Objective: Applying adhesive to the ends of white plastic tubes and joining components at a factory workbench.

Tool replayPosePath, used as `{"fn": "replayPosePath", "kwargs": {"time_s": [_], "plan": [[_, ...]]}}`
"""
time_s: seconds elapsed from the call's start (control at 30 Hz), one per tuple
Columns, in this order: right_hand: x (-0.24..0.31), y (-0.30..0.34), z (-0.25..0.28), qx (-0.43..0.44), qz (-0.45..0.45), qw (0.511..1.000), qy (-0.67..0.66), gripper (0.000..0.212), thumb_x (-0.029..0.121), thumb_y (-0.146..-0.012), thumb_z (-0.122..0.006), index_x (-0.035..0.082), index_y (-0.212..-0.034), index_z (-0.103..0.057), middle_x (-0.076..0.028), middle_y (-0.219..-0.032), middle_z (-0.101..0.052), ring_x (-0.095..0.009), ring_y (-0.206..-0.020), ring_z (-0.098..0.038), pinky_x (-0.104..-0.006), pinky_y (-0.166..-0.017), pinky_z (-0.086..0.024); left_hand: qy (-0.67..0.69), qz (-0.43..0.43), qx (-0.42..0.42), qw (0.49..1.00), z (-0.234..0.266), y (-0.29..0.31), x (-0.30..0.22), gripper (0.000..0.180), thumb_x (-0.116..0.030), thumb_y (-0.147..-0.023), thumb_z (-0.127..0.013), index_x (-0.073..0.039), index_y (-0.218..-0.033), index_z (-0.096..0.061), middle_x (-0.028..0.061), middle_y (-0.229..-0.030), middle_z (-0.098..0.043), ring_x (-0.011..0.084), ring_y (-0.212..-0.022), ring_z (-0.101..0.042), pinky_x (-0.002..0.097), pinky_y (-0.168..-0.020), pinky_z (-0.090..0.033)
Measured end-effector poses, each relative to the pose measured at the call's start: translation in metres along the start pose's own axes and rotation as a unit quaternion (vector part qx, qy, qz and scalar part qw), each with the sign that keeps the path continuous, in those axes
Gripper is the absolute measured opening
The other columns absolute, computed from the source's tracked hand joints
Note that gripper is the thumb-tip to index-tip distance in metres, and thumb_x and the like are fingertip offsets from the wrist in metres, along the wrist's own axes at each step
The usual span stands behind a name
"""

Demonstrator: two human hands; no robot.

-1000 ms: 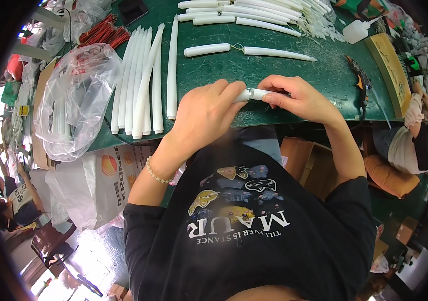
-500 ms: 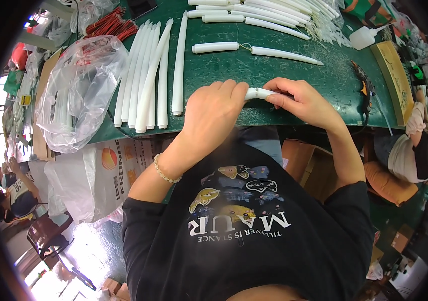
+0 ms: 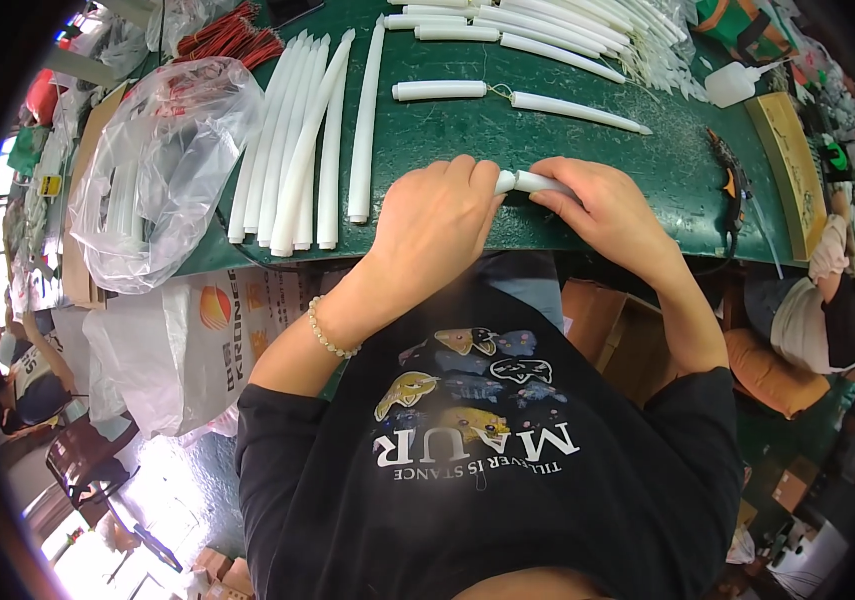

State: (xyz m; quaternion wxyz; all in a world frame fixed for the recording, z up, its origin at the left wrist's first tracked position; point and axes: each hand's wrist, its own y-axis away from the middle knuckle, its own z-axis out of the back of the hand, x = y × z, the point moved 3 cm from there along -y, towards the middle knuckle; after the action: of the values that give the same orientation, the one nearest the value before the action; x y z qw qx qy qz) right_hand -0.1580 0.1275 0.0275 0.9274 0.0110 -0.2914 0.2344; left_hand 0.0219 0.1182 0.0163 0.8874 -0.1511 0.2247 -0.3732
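Note:
Both of my hands meet over the near edge of the green table. My left hand [image 3: 437, 215] has its fingers wrapped round one white candle piece, whose short end [image 3: 505, 182] shows past the fingers. Between thumb and fingers, my right hand [image 3: 602, 210] grips the other white candle piece [image 3: 537, 183]. The two ends face each other at a narrow joint; whether they are fully joined I cannot tell. Beyond the hands lie two candle halves, a blunt tube [image 3: 437, 90] and a pointed one [image 3: 579, 112], linked by thin wires [image 3: 498, 90].
Several long white candles [image 3: 292, 150] lie left of my hands, beside a clear plastic bag [image 3: 162, 170]. More white tubes [image 3: 547, 30] are piled at the back. Black-and-orange pliers [image 3: 730, 190], a white squeeze bottle [image 3: 730, 85] and a yellowish tray [image 3: 787, 170] are to the right.
The view has shifted slightly. The right-hand candle piece has turned a little, and its end shows more clearly against the left one. Both hands keep their grip.

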Motion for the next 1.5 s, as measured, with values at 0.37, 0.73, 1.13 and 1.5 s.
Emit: {"fn": "replayPosePath", "kwargs": {"time_s": [0.37, 0.73, 1.13, 1.5], "plan": [[-0.006, 0.001, 0.0, 0.064, -0.131, 0.975, -0.168, 0.019, 0.016, -0.092, -0.057, 0.001, -0.104, -0.06, -0.009, -0.08, -0.063, -0.018, -0.071, -0.059, -0.0295, -0.065, -0.046, 0.047, -0.001, -0.025, 0.999, -0.002, 0.002, 0.001, 0.016, -0.012, -0.083, -0.062, -0.006, -0.086, -0.047, 0.0081, -0.068, -0.054, 0.0258, -0.059, -0.058, 0.0364, -0.05, -0.045], [-0.002, 0.005, -0.001, 0.004, -0.043, 0.995, -0.085, 0.019, 0.013, -0.087, -0.061, 0.005, -0.105, -0.062, -0.012, -0.083, -0.062, -0.026, -0.074, -0.059, -0.032, -0.068, -0.047, 0.178, 0.03, 0.03, 0.983, -0.006, 0.007, 0.011, 0.02, -0.016, -0.086, -0.063, -0.003, -0.1, -0.058, 0.0149, -0.08, -0.063, 0.0345, -0.07, -0.061, 0.0414, -0.059, -0.047], [-0.005, 0.001, -0.003, -0.054, 0.136, 0.981, 0.124, 0.025, 0.018, -0.08, -0.068, 0.009, -0.102, -0.063, -0.008, -0.075, -0.057, -0.028, -0.068, -0.058, -0.0372, -0.057, -0.046, 0.217, 0.059, 0.126, 0.966, -0.013, 0.002, 0.022, 0.022, -0.026, -0.091, -0.053, -0.004, -0.091, -0.057, 0.0172, -0.073, -0.062, 0.0386, -0.069, -0.06, 0.047, -0.06, -0.046], [-0.008, -0.003, -0.009, -0.002, 0.196, 0.967, 0.163, 0.029, 0.019, -0.076, -0.069, 0.005, -0.101, -0.06, -0.007, -0.069, -0.054, -0.027, -0.06, -0.057, -0.038, -0.051, -0.045, 0.181, -0.02, 0.207, 0.961, -0.022, 0.0, 0.025, 0.019, -0.023, -0.09, -0.055, -0.004, -0.094, -0.054, 0.018, -0.072, -0.061, 0.0397, -0.069, -0.058, 0.0489, -0.059, -0.043]]}}
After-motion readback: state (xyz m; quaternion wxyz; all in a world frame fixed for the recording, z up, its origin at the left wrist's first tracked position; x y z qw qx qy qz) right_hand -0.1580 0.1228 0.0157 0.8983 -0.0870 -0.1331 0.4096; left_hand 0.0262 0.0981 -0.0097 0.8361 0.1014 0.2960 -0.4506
